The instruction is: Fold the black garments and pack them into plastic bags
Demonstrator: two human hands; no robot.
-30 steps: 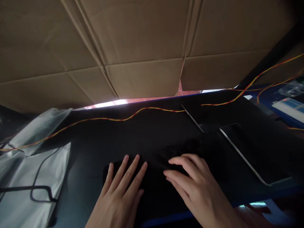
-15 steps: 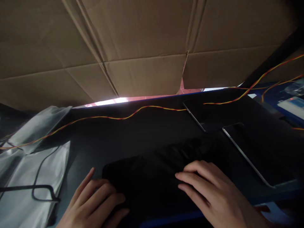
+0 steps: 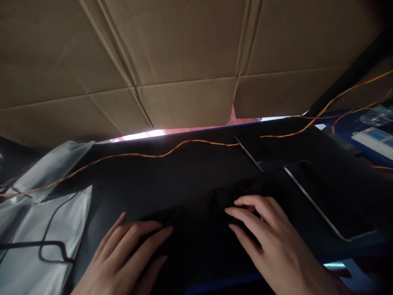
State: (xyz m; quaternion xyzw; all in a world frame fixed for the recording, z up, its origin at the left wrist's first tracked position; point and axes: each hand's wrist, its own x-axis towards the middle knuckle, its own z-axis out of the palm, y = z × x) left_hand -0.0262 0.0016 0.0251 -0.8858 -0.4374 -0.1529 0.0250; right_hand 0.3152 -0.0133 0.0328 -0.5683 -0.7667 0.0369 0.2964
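My left hand [image 3: 125, 254] is over the dark surface [image 3: 138, 176] at the lower left, fingers apart and slightly bent, with nothing visible in it. Facing it from the right, my right hand [image 3: 267, 237] has its fingers spread, also holding nothing that I can make out. The area between and below the hands is very dark, and whether an object lies there cannot be told. Right of my right hand lies a flat black panel with a silver edge [image 3: 325, 196]. Behind it is a second dark panel [image 3: 260, 151].
A twisted red and yellow wire [image 3: 138, 155] runs across the back. Translucent bags [image 3: 49, 233] with a black cable [image 3: 52, 242] lie at the left. Brown cardboard [image 3: 184, 49] stands behind. A white and blue box [image 3: 373, 141] sits at the right.
My left fingers have stretched out and shifted slightly up and right. My right hand has moved a little up, its fingers wider apart. The camera view has shifted slightly.
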